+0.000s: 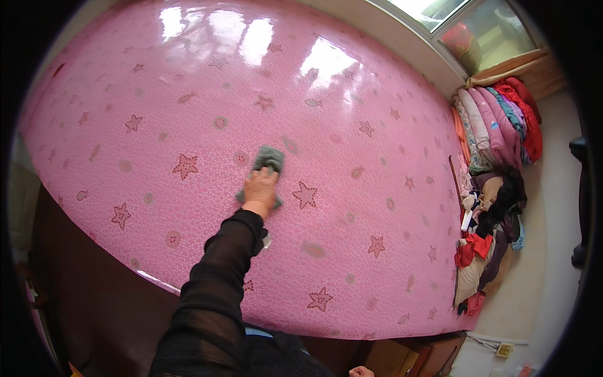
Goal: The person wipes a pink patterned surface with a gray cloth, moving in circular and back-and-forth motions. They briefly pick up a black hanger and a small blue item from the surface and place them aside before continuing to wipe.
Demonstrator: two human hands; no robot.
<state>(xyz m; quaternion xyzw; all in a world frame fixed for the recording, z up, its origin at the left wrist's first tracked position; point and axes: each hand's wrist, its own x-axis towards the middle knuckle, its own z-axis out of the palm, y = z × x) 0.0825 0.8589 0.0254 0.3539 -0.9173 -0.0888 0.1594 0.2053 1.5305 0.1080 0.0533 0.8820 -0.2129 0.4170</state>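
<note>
A pink plastic-looking cover (352, 251), printed with starfish, fish and round shapes, spreads over a broad flat surface. Near its middle, my left hand (261, 188) presses down on a grey-green cloth (271, 156), slightly blurred. Parts of the cloth stick out past the fingers and beside the wrist. A black, partly sheer sleeve covers my left forearm. Only a bit of my right hand (361, 372) shows at the lower edge, right of my body; most of its fingers are cut off, and it is apart from the cover.
Folded quilts (496, 122) are stacked at the far right edge, with heaped clothes (483, 232) nearer. A window (477, 31) is beyond the far right corner. Below the near edge stands a brown wooden cabinet (414, 358); a socket (504, 350) is on the right. Dark floor (113, 295) lies at left.
</note>
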